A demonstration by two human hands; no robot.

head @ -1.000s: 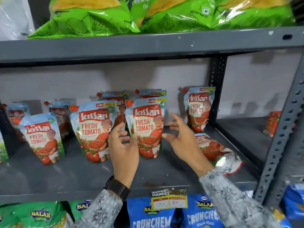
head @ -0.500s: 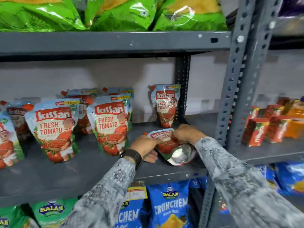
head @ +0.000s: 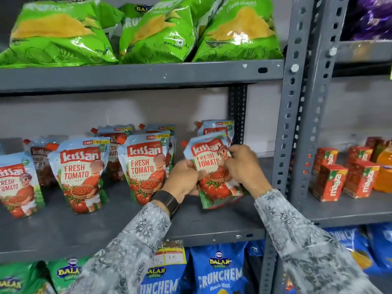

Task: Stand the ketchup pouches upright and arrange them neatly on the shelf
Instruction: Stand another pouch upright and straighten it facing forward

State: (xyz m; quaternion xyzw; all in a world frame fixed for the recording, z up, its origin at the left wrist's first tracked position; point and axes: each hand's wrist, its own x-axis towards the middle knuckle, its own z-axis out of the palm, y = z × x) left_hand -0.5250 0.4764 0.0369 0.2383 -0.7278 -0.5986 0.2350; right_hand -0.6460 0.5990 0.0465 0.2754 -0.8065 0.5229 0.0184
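Observation:
Both my hands hold one ketchup pouch (head: 212, 166) nearly upright at the right end of the grey shelf (head: 212, 225). My left hand (head: 183, 179) grips its left edge, my right hand (head: 241, 166) pinches its right side. Its bottom is at or just above the shelf. Another pouch (head: 220, 127) stands right behind it, mostly hidden. To the left stand two front pouches (head: 146, 166) (head: 81, 177), a third cut off at the frame edge (head: 17, 185), and several more in a back row (head: 114, 132).
A grey upright post (head: 290, 124) bounds the shelf on the right. Red juice cartons (head: 331, 177) stand on the neighbouring shelf. Green wafer bags (head: 161, 32) lie on the shelf above, blue snack bags (head: 220, 272) below.
The pouch that lay flat at the right end has been raised by both hands and now stands nearly upright. The view has moved closer and shifted right.

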